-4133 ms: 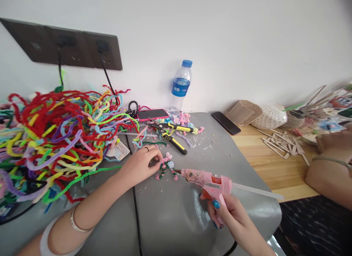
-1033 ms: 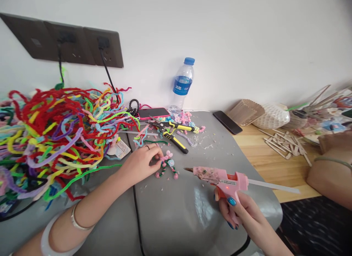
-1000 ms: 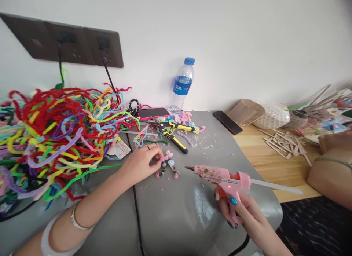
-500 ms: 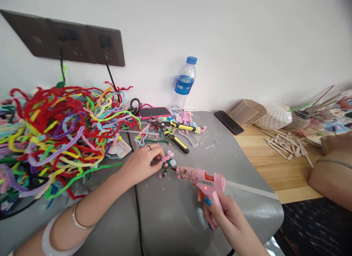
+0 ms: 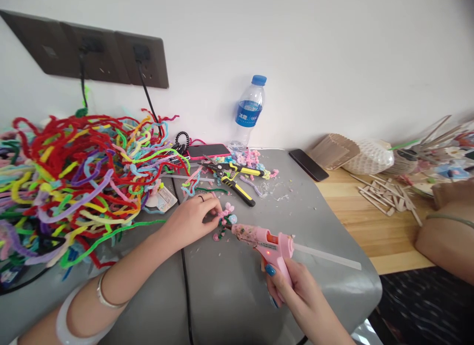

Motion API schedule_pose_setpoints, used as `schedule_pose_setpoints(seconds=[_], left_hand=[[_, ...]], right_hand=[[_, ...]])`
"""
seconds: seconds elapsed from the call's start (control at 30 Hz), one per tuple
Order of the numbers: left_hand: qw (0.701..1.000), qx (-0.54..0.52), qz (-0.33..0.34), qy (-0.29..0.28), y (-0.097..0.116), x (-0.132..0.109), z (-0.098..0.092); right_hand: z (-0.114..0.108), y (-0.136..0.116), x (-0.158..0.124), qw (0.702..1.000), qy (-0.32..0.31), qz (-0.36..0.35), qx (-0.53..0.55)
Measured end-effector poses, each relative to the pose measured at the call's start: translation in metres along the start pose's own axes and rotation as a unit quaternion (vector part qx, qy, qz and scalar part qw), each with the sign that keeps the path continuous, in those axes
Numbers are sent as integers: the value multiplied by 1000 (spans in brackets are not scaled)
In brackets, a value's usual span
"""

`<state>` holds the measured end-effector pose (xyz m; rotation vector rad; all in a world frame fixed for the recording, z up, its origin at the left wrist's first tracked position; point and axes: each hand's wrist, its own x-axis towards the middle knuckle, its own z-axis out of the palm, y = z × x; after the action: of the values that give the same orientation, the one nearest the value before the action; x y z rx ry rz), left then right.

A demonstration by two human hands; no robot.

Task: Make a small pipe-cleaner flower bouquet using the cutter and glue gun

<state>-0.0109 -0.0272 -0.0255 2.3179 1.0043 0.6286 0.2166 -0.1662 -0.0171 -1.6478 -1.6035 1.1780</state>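
Note:
My left hand (image 5: 200, 215) pinches a small pipe-cleaner flower (image 5: 227, 210) with pink and pale blue blooms on a dark green stem, low over the grey surface. My right hand (image 5: 289, 281) is wrapped round the handle of a pink hot glue gun (image 5: 266, 242). A clear glue stick (image 5: 329, 256) pokes out of the gun's back, and an orange light shows on its side. The nozzle tip is right at the flower's green stem; whether it touches, I cannot tell. Beyond my hands lie yellow-and-black pliers (image 5: 237, 183), among bits of pipe cleaner.
A big tangle of colourful pipe cleaners (image 5: 85, 182) covers the left side. At the wall are a water bottle (image 5: 250, 112), a pink-edged phone (image 5: 208, 151) and a black phone (image 5: 308, 164). Wooden sticks (image 5: 388, 196) lie on the right. Another person's arm (image 5: 448, 236) rests there.
My right hand has moved the glue gun a little to the left, bringing its nozzle up to the flower's stem. The left hand stays in place on the flower.

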Motion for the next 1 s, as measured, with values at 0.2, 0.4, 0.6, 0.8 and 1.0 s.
schedule_pose_setpoints(seconds=[0.2,0.4,0.6,0.8,1.0], left_hand=[[1000,0,4,5,0,0,0],[1000,-1,3,8,-1,-1,1],[1000,-4,3,5,-1,0,1],[1000,-5,2,0,-1,0,0],[1000,-11,0,1,-1,0,0]], right_hand=[[0,2,-2,1000,0,6,-9],[0,1,-2,1000,-4,10,-16],[-1,0,0,1000,-7,2,-18],[-2,-1,0,1000,-9,4,-13],[-5,4,-4,1000,-3,18,1]])
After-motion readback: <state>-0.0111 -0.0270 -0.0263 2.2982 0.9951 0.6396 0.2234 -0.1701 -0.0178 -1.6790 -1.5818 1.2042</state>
